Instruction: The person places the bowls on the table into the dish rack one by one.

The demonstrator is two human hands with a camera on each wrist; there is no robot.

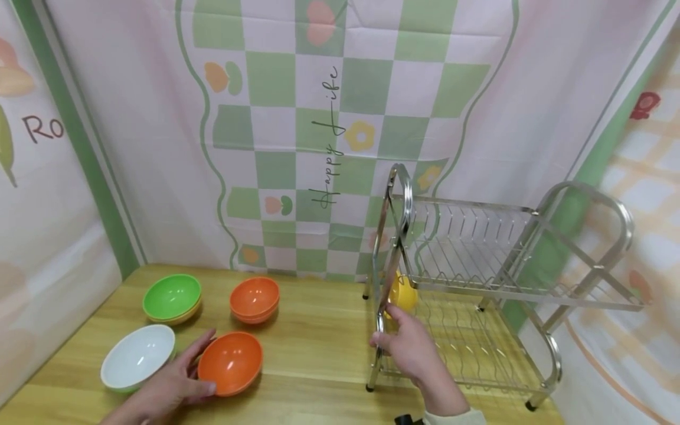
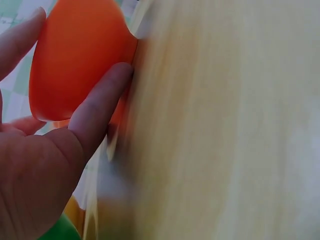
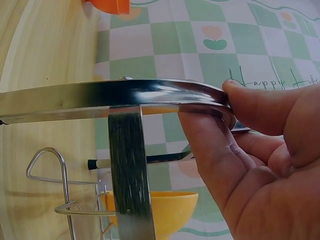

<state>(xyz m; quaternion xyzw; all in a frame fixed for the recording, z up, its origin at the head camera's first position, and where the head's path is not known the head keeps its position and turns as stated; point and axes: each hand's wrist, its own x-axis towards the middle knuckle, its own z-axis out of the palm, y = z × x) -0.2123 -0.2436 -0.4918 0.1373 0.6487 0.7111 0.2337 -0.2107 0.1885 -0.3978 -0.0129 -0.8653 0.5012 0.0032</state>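
Note:
An orange bowl (image 1: 231,363) stands on the table with my left hand (image 1: 172,378) at its left side. In the left wrist view, the spread thumb (image 2: 102,105) lies straight along the bowl's outer wall, low by the table, while another finger reaches its rim. My right hand (image 1: 417,351) pinches the front left upright of a two-tier metal dish rack (image 1: 473,289). The right wrist view shows the curved metal tube (image 3: 165,95) between thumb and fingers. Behind that upright, a yellow bowl (image 1: 404,293) sits in the rack's lower tier, partly hidden.
Left of the left hand stands a white bowl (image 1: 139,357) with green under it. Behind are a green bowl (image 1: 172,297) stacked on a yellow one and a stack of orange bowls (image 1: 255,299). A patterned curtain (image 1: 319,130) hangs along the table's back edge.

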